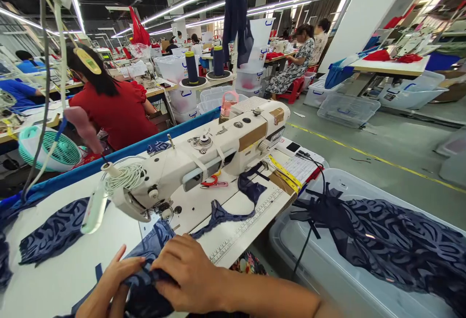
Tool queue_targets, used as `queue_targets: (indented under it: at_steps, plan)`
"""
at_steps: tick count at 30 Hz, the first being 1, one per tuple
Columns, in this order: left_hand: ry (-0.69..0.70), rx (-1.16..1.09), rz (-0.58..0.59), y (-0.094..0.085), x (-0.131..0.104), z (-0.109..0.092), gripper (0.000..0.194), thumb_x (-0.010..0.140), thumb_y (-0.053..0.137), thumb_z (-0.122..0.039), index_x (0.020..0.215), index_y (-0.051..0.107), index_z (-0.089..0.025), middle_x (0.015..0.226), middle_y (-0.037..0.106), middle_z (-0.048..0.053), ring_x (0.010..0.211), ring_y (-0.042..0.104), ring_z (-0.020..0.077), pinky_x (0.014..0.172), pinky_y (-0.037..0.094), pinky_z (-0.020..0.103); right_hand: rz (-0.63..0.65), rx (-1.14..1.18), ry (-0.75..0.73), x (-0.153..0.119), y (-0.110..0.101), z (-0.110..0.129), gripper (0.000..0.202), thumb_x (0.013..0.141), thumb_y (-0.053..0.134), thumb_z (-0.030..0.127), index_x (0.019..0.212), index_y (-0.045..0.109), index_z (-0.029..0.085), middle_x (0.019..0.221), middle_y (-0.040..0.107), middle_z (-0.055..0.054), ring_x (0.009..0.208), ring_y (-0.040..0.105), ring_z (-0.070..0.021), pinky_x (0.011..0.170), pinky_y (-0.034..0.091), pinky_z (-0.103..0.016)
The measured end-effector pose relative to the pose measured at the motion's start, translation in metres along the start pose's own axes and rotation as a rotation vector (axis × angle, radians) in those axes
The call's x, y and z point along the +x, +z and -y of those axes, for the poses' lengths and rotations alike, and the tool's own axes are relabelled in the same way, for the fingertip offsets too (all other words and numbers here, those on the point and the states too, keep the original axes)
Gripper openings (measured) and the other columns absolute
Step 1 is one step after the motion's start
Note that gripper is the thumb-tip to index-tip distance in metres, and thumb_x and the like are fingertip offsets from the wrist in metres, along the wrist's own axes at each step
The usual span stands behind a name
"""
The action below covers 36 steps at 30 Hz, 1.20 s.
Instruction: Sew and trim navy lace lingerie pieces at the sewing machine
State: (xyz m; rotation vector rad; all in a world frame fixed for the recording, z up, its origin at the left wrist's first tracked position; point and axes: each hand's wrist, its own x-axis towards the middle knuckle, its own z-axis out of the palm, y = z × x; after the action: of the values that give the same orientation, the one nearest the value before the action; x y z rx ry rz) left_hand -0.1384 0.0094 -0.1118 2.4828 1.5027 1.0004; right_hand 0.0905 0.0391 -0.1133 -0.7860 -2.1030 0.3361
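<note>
1. Navy fabric [145, 250] is held at the front edge of the table [43, 289], its far end reaching to the needle end of the sewing machine [171, 172].
2. It is grasped by both hands: pinched between thumb and fingers of the left hand [114, 279], and gathered under the curled fingers of the right hand [192, 272]. Whether its far end is clamped by the machine cannot be told.
3. Layers could be shifted out of line, it is judged, if either grip were loosened or the bunched part were pulled unevenly.
4. A finger could be endangered if the right hand were carried towards the needle while the machine was run.
5. The strapped navy piece [251, 189], lying on the machine bed inside the ruler-marked front edge, could be dragged along if its thin band were caught; the red-handled snips [214, 182] lie near it.
6. Beside the table's right end, a clear plastic bin [291, 245] is filled with patterned navy pieces [404, 240]. Dark straps [320, 206] are heaped at its table-side rim, where tangling could be caused by careless lifting.
7. Beyond the table's far edge, clear boxes [251, 77] are stacked; something reddish is glimpsed through one wall.
</note>
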Motion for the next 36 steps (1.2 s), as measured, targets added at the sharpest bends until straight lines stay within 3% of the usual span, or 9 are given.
queue_targets:
  at_steps: [4, 8, 13, 18, 22, 28, 32, 34, 36]
  plan:
    - [-0.063, 0.01, -0.144, -0.013, 0.015, -0.028, 0.018, 0.09, 0.05, -0.021, 0.098, 0.066, -0.024, 0.09, 0.074, 0.0, 0.082, 0.072, 0.0163, 0.072, 0.057, 0.023, 0.092, 0.235, 0.108, -0.004, -0.004, 0.005, 0.015, 0.086, 0.055, 0.024, 0.1, 0.061, 0.021, 0.091, 0.065, -0.004, 0.085, 0.058, -0.0178, 0.079, 0.046, -0.03]
    - [-0.387, -0.101, 0.014, -0.025, 0.037, -0.05, 0.019, 0.092, 0.047, -0.024, 0.093, 0.066, -0.019, 0.08, 0.07, 0.0, 0.069, 0.065, 0.013, 0.069, 0.051, 0.022, 0.152, 0.461, 0.312, -0.005, -0.006, 0.006, 0.015, 0.095, 0.048, 0.025, 0.093, 0.062, 0.021, 0.083, 0.064, -0.002, 0.075, 0.058, -0.015, 0.069, 0.044, -0.025]
    - [-0.58, -0.413, 0.233, -0.021, 0.041, -0.038, 0.014, 0.084, 0.054, -0.019, 0.087, 0.067, -0.018, 0.084, 0.069, -0.001, 0.079, 0.061, 0.014, 0.076, 0.046, 0.022, 0.321, 0.577, 0.616, -0.008, 0.0, -0.003, 0.03, 0.093, 0.052, 0.048, 0.091, 0.063, 0.02, 0.064, 0.05, 0.003, 0.055, 0.043, -0.0118, 0.049, 0.034, -0.023]
    - [-0.573, -0.333, 0.262, -0.02, 0.043, -0.03, 0.015, 0.086, 0.049, -0.02, 0.083, 0.063, -0.018, 0.079, 0.061, 0.0, 0.076, 0.054, 0.0145, 0.071, 0.041, 0.023, 0.413, 0.653, 0.71, -0.007, -0.005, -0.005, 0.042, 0.089, 0.051, 0.059, 0.071, 0.054, 0.021, 0.069, 0.051, 0.001, 0.064, 0.049, -0.0144, 0.06, 0.043, -0.024]
    - [-0.603, -0.326, 0.346, -0.019, 0.055, -0.024, 0.021, 0.09, 0.047, -0.029, 0.085, 0.064, -0.018, 0.071, 0.057, -0.003, 0.066, 0.048, 0.0127, 0.062, 0.036, 0.023, 0.51, 0.797, 0.833, -0.004, -0.008, -0.008, 0.046, 0.091, 0.048, 0.061, 0.068, 0.047, 0.021, 0.061, 0.044, 0.004, 0.055, 0.049, -0.013, 0.056, 0.043, -0.026]
    - [-0.647, -0.342, 0.336, -0.014, 0.051, -0.015, 0.023, 0.09, 0.051, -0.036, 0.096, 0.065, -0.019, 0.079, 0.062, -0.002, 0.069, 0.052, 0.0132, 0.064, 0.038, 0.024, 0.558, 0.69, 0.776, -0.01, -0.008, -0.011, 0.045, 0.093, 0.045, 0.059, 0.067, 0.05, 0.022, 0.05, 0.049, 0.005, 0.053, 0.055, -0.0155, 0.077, 0.047, -0.033]
    - [-0.589, -0.302, 0.34, -0.014, 0.055, -0.014, 0.021, 0.085, 0.063, -0.04, 0.091, 0.066, -0.02, 0.076, 0.062, -0.003, 0.07, 0.055, 0.0142, 0.063, 0.038, 0.023, 0.597, 0.611, 0.716, -0.008, -0.007, -0.009, 0.042, 0.095, 0.043, 0.055, 0.068, 0.049, 0.023, 0.048, 0.054, 0.004, 0.05, 0.056, -0.0158, 0.062, 0.047, -0.029]
    - [-0.523, -0.179, 0.286, -0.009, 0.062, -0.01, 0.017, 0.088, 0.061, -0.038, 0.09, 0.066, -0.021, 0.082, 0.064, -0.001, 0.077, 0.058, 0.0154, 0.067, 0.04, 0.024, 0.529, 0.457, 0.586, -0.001, -0.005, -0.011, 0.037, 0.097, 0.043, 0.05, 0.075, 0.055, 0.023, 0.056, 0.058, 0.002, 0.051, 0.055, -0.0154, 0.052, 0.043, -0.027]
    - [-0.473, -0.036, 0.244, 0.002, 0.068, -0.003, 0.016, 0.091, 0.058, -0.036, 0.093, 0.066, -0.022, 0.09, 0.065, 0.001, 0.082, 0.059, 0.0161, 0.071, 0.041, 0.024, 0.391, 0.236, 0.346, 0.007, -0.002, -0.016, 0.028, 0.098, 0.043, 0.041, 0.089, 0.061, 0.022, 0.073, 0.065, -0.002, 0.065, 0.061, -0.0178, 0.057, 0.046, -0.029]
